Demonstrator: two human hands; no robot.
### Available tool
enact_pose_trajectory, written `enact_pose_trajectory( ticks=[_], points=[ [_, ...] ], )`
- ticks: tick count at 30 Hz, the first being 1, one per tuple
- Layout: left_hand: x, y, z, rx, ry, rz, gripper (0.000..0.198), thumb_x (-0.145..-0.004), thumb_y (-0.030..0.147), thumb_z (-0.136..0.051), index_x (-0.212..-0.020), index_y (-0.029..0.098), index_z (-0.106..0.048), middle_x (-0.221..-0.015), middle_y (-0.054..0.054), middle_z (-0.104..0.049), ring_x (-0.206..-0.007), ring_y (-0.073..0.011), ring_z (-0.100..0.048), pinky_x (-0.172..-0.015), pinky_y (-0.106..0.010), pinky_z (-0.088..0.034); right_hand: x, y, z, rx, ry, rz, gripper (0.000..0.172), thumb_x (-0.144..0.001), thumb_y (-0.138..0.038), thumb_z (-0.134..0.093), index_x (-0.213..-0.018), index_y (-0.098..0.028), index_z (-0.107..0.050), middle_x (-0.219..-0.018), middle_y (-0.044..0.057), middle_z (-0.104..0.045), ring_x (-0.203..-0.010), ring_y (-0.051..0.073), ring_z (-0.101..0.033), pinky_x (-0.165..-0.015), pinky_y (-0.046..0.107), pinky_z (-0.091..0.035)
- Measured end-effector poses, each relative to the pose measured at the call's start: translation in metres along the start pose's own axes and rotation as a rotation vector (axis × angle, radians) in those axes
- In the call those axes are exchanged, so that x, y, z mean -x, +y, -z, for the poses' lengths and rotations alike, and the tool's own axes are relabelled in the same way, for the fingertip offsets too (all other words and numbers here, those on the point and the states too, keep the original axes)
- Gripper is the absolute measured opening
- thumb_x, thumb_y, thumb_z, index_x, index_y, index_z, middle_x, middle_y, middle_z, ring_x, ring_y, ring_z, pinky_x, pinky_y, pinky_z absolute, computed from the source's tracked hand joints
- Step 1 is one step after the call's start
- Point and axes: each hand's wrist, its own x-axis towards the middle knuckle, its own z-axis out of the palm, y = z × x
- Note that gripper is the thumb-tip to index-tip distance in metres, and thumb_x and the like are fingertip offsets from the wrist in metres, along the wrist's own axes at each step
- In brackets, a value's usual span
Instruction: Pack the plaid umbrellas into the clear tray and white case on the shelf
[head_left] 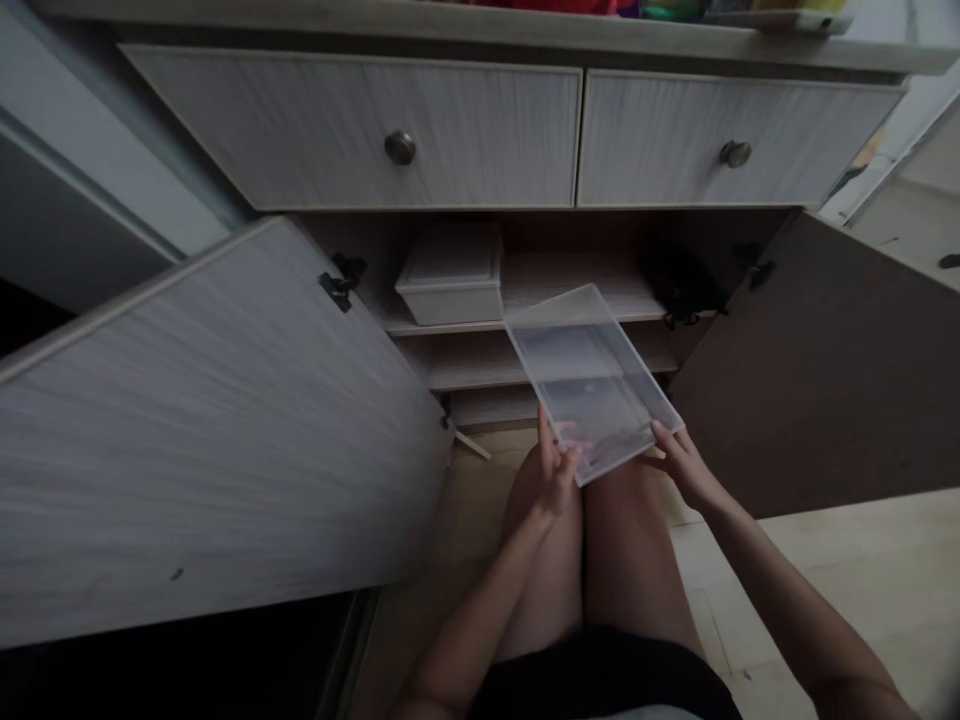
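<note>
A clear plastic box [589, 365] without a lid is held tilted above my knees, in front of the open cabinet. My left hand [559, 470] grips its near left edge, and some of those fingers show blurrily through the clear wall. At the near right corner, my right hand [679, 460] holds the box with the thumb on the rim and fingers underneath. Just beyond the box, a white lidded box [451, 280] stands on the upper shelf [570, 280] at the left.
The left door [225, 430] and right door [832, 390] are swung wide on either side. A dark object [679, 280] lies at the shelf's right end. Above are two closed drawers with round knobs [400, 148]. Several colourful items stand on the top [450, 25].
</note>
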Motion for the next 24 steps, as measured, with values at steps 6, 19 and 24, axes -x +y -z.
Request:
enact_pose_trajectory(
  ticks=[6,19,24],
  points=[
    [-0.047,0.009,-0.003,-0.041,-0.161,-0.094,0.094,-0.082,0.076,-0.055,-0.159,0.034,-0.021,-0.152,-0.013,-0.046,-0.128,-0.0292,-0.058,-0.103,-0.045,-0.049,-0.034,-0.014,-0.024,-0.396,0.101,-0.021,0.039,-0.074,-0.039,-0.072,-0.107,-0.029,-0.053,-0.096,-0.002,-0.063,-0.07,0.014,-0.068,-0.072,0.04,-0.066],
    [-0.031,-0.024,0.007,-0.215,0.123,-0.263,0.051,-0.085,0.058,-0.065,-0.123,0.024,-0.061,-0.128,-0.014,-0.064,-0.114,-0.0257,-0.064,-0.104,-0.045,-0.047,-0.195,-0.084,-0.09,-0.032,0.147,0.018,0.056,-0.098,-0.059,-0.038,-0.143,-0.026,-0.036,-0.148,0.016,-0.039,-0.119,0.024,-0.06,-0.083,0.038,-0.063],
    [-0.037,-0.021,0.009,-0.236,0.134,-0.244,0.049,-0.083,0.056,-0.068,-0.12,0.024,-0.063,-0.124,-0.014,-0.066,-0.111,-0.0259,-0.065,-0.104,-0.045,-0.048,-0.227,-0.09,-0.109,0.139,0.107,-0.014,0.064,-0.1,-0.061,-0.025,-0.151,-0.022,-0.028,-0.148,0.019,-0.037,-0.122,0.024,-0.056,-0.075,0.034,-0.063]
  ],
)
